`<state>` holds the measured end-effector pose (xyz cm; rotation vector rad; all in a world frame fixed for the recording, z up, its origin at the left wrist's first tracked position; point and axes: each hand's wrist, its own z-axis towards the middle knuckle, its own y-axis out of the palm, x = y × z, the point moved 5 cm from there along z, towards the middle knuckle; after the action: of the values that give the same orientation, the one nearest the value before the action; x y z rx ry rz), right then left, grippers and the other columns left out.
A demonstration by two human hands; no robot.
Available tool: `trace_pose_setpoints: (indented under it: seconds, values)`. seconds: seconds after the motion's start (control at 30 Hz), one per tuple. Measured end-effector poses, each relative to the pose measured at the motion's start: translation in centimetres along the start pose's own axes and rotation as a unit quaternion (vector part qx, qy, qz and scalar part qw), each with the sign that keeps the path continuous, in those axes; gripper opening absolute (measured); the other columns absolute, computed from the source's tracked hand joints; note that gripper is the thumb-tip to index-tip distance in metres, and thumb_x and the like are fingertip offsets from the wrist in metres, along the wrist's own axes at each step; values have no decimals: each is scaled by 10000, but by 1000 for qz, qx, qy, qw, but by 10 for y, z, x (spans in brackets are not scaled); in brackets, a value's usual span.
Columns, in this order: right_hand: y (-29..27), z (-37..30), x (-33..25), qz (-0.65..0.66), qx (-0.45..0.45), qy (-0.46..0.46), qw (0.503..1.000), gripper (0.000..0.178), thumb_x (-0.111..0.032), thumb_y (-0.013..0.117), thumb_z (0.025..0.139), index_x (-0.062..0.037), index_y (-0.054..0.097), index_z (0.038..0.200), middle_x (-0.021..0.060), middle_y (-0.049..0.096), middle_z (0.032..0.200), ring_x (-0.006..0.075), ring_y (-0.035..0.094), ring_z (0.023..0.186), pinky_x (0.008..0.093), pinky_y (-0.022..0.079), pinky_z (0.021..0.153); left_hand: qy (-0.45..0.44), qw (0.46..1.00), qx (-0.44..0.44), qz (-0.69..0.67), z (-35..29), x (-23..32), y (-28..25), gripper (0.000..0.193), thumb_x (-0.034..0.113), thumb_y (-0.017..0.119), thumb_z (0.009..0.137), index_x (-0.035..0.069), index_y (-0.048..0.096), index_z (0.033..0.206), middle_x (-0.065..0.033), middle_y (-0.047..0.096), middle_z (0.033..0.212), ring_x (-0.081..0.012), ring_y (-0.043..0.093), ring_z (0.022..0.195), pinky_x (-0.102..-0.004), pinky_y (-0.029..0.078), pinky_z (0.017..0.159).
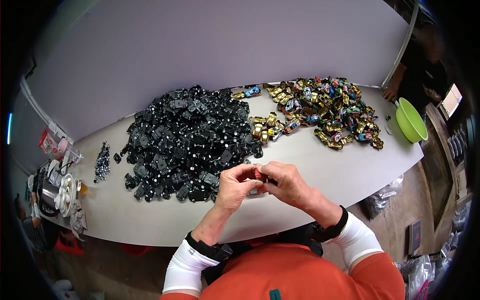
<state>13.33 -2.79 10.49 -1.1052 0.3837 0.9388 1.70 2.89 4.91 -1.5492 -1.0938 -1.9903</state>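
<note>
Above the near edge of the table, my left hand (236, 186) and my right hand (287, 182) meet with bent, closed fingers. Between their fingertips is a small red toy car (258, 174), mostly covered by the fingers. Just beyond my left hand lies a large heap of black toy car chassis (185, 135), which show small wheels. Farther off to the right spreads a pile of gold and multicoloured toy car bodies (320, 107). A few gold ones (260, 131) lie close to the black heap.
The pale table (320, 195) carries a small pile of tiny grey parts (102, 162) at left. Left of that, a tray with white cups (65, 196) stands beside a cloth (78, 220). A green bowl (411, 120) is at the right edge, near another person (422, 70). A grey partition (225, 42) closes the back.
</note>
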Motion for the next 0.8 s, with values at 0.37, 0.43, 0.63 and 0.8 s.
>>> trace_pose_setpoints:
  seconds: [0.37, 0.43, 0.63, 0.8]
  values:
    - [16, -13, 20, 8, 77, 8, 997, 339, -11, 688, 682, -21, 594, 1007, 128, 578, 777, 231, 576, 654, 292, 464, 591, 57, 992, 107, 26, -1, -13, -8, 234, -67, 651, 727, -11, 572, 940, -34, 603, 807, -90, 581, 688, -214, 504, 556]
    - [21, -13, 27, 0, 45, 17, 999, 323, -3, 666, 690, -30, 599, 1005, 140, 578, 756, 256, 576, 674, 315, 464, 583, 45, 992, 97, 63, -4, -14, -12, 189, -64, 639, 741, -8, 577, 910, -31, 590, 780, -82, 565, 610, -196, 469, 456]
    - [17, -9, 22, 44, 32, 68, 996, 312, -2, 619, 721, -6, 567, 1029, 141, 575, 747, 288, 563, 703, 353, 451, 647, 17, 997, 80, 0, -4, -15, -19, 108, -30, 612, 775, 9, 579, 870, -38, 587, 728, -76, 543, 520, -190, 446, 421]
    - [20, -21, 57, 335, -2, 273, 902, 308, -75, 488, 872, 14, 499, 1167, 13, 545, 739, 59, 472, 596, 197, 406, 548, -46, 960, 106, -253, 3, -37, -46, 64, 30, 611, 801, 50, 564, 840, -65, 604, 742, -108, 531, 496, -201, 422, 399]
